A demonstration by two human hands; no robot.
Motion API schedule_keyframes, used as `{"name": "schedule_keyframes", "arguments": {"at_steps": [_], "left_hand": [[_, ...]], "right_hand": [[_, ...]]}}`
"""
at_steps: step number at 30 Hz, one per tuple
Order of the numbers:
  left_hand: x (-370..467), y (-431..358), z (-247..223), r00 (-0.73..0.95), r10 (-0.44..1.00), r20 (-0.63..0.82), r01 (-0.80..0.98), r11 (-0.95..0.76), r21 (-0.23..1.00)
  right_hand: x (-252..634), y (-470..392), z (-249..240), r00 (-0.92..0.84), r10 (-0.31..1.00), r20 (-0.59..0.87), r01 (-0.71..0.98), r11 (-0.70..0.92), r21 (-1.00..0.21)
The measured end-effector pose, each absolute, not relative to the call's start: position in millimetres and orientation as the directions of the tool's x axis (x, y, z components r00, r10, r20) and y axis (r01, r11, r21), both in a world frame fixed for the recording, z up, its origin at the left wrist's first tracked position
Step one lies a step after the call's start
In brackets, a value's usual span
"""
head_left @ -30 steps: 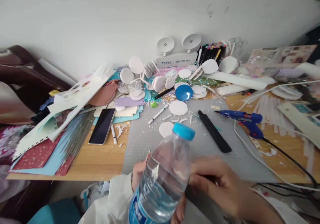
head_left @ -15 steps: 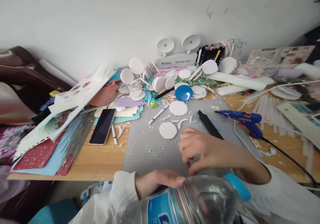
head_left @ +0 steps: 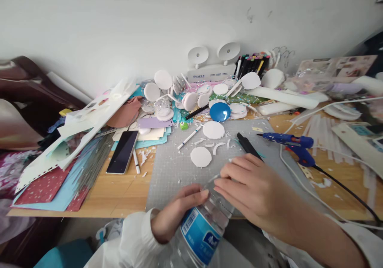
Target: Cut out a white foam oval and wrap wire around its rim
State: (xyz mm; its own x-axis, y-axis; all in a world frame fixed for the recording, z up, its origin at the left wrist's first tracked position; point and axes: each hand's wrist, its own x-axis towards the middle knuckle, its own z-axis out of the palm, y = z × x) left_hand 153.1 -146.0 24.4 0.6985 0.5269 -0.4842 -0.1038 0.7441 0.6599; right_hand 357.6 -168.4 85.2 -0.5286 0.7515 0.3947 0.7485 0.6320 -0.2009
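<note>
At the lower middle of the frame, a clear plastic bottle (head_left: 206, 228) with a blue label (head_left: 201, 234) is tilted, its upper end pointing up and to the right, above the near edge of a gray cutting mat (head_left: 176, 172). The left hand (head_left: 181, 210) is clamped around the bottle's side, the thumb lying across it just above the label. The right hand (head_left: 254, 186) reaches in from the lower right with its fingers curled close together over the bottle's upper end; they cover that end, so exactly what the fingertips grip there cannot be told. Just above the hands, at the center, two white discs lie on the mat among white scraps, the lower disc (head_left: 201, 157) to the left of the upper one (head_left: 213, 130). A white pen (head_left: 189, 137) lies slanted to their left, and a black tool (head_left: 249, 145) lies partly hidden behind the right hand. At right center is a blue glue gun (head_left: 289, 140), its tip pointing left; at left center a phone (head_left: 122, 152) rests on the wooden table (head_left: 119, 192). Across the upper middle, a shiny blue disc (head_left: 220, 111) sits before crowded white round pieces.
</note>
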Motion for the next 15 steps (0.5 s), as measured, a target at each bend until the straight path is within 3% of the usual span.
{"name": "schedule_keyframes", "arguments": {"at_steps": [3, 6, 12, 15], "left_hand": [[150, -145, 34, 0.654, 0.568, -0.5, -0.115, 0.727, 0.676], [148, -145, 43, 0.605, 0.604, -0.519, -0.04, 0.674, 0.738], [148, -150, 47, 0.541, 0.662, -0.52, 0.01, 0.613, 0.79], [147, -151, 42, 0.535, 0.664, -0.522, -0.027, 0.631, 0.775]], "right_hand": [[353, -179, 77, -0.339, 0.797, 0.501, 0.669, 0.578, -0.467], [347, -193, 67, -0.151, 0.863, 0.482, 0.5, 0.487, -0.716], [335, -210, 33, 0.312, 0.933, 0.18, 0.114, 0.151, -0.982], [337, -206, 21, 0.275, 0.958, -0.077, -0.215, -0.017, -0.976]]}}
